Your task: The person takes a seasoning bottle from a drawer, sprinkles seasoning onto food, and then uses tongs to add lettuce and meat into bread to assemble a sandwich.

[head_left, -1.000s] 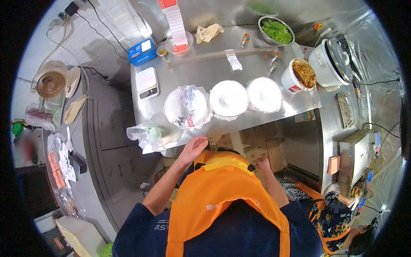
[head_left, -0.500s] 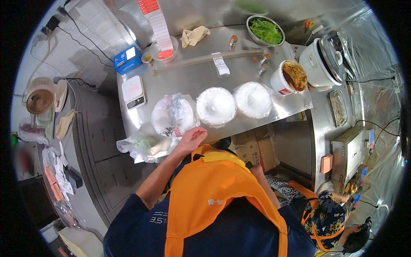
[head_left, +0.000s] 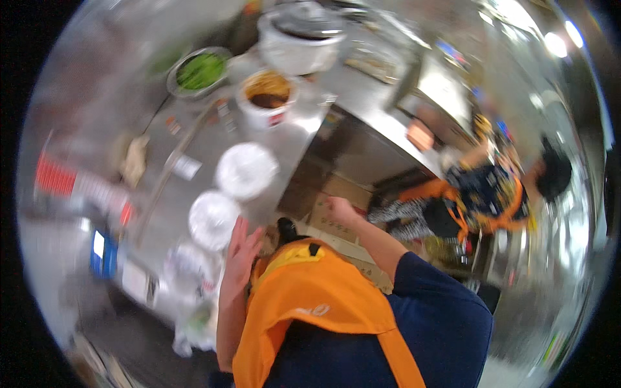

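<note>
Rightward swung my view, and my right hand [head_left: 339, 209] extended; I couldn't tell its grip. My open left hand [head_left: 242, 249] hung beside round, white, plastic-wrapped containers [head_left: 212, 220] on the steel counter [head_left: 207, 146], a white sauce bucket [head_left: 256, 116] beyond, an orange-strapped co-worker [head_left: 482, 194] rightward.

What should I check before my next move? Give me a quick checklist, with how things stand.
1. Left hand empty: ok, fingers spread, nothing visible in it.
2. Right hand empty: cannot tell, too blurred.
3. Left hand clear of the middle white container: cannot tell; they overlap in view.
4. Tub covered: not ok, brown contents exposed.
5. Co-worker apart from both hands: ok, off to the right.
</note>
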Tool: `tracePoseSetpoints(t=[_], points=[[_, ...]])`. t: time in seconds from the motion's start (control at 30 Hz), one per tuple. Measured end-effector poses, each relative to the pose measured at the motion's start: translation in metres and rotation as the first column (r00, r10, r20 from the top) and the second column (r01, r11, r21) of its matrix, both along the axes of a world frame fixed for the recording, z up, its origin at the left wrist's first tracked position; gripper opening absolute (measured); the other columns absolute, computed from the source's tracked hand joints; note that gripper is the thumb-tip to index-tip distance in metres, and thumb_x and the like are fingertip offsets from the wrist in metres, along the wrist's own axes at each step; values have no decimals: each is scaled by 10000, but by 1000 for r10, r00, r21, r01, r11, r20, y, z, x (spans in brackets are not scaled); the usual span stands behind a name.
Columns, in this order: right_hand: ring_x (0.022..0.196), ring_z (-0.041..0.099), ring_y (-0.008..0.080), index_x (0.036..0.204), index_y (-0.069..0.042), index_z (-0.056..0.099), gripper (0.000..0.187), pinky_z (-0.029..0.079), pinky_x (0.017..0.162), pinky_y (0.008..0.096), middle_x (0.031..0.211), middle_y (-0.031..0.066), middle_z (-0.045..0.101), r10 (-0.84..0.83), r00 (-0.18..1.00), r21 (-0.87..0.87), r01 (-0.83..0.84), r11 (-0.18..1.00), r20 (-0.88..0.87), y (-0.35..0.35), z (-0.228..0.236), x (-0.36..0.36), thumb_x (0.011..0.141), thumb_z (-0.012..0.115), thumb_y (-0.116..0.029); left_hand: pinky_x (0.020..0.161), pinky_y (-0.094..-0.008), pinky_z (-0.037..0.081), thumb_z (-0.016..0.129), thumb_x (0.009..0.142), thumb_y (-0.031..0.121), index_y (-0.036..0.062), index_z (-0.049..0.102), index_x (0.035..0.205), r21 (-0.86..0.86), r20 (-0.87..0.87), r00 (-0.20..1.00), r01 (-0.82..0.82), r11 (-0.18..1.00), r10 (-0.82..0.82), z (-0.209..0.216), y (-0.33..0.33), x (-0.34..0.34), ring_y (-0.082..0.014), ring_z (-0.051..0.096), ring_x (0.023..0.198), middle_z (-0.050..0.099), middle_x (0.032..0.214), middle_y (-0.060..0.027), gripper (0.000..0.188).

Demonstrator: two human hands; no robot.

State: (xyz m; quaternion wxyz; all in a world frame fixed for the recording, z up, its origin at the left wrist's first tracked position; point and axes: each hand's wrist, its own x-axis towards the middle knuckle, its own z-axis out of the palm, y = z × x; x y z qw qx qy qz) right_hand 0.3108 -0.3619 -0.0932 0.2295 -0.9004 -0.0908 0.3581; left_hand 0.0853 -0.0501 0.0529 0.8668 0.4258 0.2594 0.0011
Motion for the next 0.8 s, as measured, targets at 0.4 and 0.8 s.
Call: tracePoseSetpoints(t=[0.4, 0.8], points=[[1432, 437, 429, 1377, -35, 582, 514, 382, 1165, 540, 1534, 241, 468, 132, 613, 308, -558, 771, 779, 59, 178, -112, 926, 710, -245, 1184, -482, 366, 364, 1050, 618, 35, 508, 1436, -734, 254, 913, 397, 551, -319, -5, -89, 85, -348, 464, 1406, 549, 1457, -166, 713], [1376, 480, 421, 1421, -31, 536, 559, 419, 1136, 493, 1490, 253, 483, 166, 519, 251, -639, 728, 839, 19, 168, -59, 948, 672, -295, 1147, -435, 400, 322, 1088, 566, 71, 559, 1388, -596, 157, 920, 378, 709, -360, 9, -126, 137, -281, 554, 1307, 577, 1438, -127, 626]])
